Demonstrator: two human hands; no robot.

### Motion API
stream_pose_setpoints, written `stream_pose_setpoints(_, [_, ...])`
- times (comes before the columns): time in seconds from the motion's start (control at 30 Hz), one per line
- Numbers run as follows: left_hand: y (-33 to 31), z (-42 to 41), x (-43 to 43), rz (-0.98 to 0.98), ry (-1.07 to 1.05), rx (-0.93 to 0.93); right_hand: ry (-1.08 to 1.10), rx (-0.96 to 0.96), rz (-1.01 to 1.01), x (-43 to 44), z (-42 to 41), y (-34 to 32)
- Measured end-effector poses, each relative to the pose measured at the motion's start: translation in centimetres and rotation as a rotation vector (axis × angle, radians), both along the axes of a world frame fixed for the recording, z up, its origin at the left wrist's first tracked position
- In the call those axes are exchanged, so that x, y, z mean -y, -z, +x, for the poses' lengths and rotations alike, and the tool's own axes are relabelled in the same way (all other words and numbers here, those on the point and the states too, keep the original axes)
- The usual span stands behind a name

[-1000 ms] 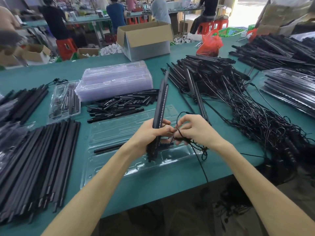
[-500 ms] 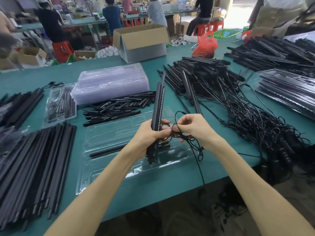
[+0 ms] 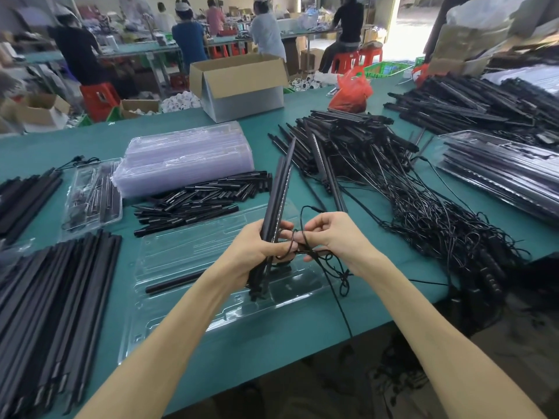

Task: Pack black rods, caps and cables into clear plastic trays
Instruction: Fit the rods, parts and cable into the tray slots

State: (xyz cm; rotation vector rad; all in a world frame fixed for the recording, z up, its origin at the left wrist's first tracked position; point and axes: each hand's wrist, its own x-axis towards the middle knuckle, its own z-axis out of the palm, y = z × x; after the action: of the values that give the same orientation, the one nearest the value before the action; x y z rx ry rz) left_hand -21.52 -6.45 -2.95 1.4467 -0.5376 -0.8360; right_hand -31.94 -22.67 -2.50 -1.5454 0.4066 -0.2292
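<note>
Rods (image 3: 277,189) w/ attached cable (image 3: 332,275): what looks like two long black rods held near-upright, tilted away, lower ends just above the open clear tray (image 3: 181,325). Left hand (image 3: 258,252) grips them low down, fingers wrapped round. Right hand (image 3: 335,237) pinches the thin cable just beside it, loops gathered btwn both hands, tail hanging past the table (image 3: 302,331) edge.

Rods look stiff, light and smooth, prob. a bit slippery. The low grip suits steadying them; mid-length would suit laying them flat in a tray slot. Cable is limp, thin and tangle-prone, so best taken close to where it leaves the rod and coiled tight, else it snags. Tray looks thin and flexy, likely to shift if pushed.

A single rod (image 3: 175,282) lies in the tray already. Beyond: caps pile (image 3: 196,201), empty tray stack (image 3: 184,158), rod pile (image 3: 54,297) at left, cabled-rod heap (image 3: 423,213) at right.
</note>
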Motion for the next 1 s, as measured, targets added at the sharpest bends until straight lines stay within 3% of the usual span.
stream_pose_setpoints(0.3, [0.4, -0.7, 0.8, -0.040, -0.193, -0.010, -0.009, -0.053, -0.097, -0.3, 0.5, 0.1])
stream_pose_setpoints(0.63, [-0.7, -0.4, 2.5, -0.180, -0.392, -0.190, 0.332, 0.073, -0.963, -3.0, -3.1, -0.7])
stream_pose_setpoints(0.83, [-0.8, -0.8, 2.5, -0.169, -0.352, -0.258, 0.173, -0.347, -1.187, -4.9, -4.6, -0.3])
stream_pose_setpoints(1.0, [-0.4, -1.2, 1.9, -0.089, -0.288, -0.257, 0.027, -0.457, -0.981, -4.1, -5.3, -1.0])
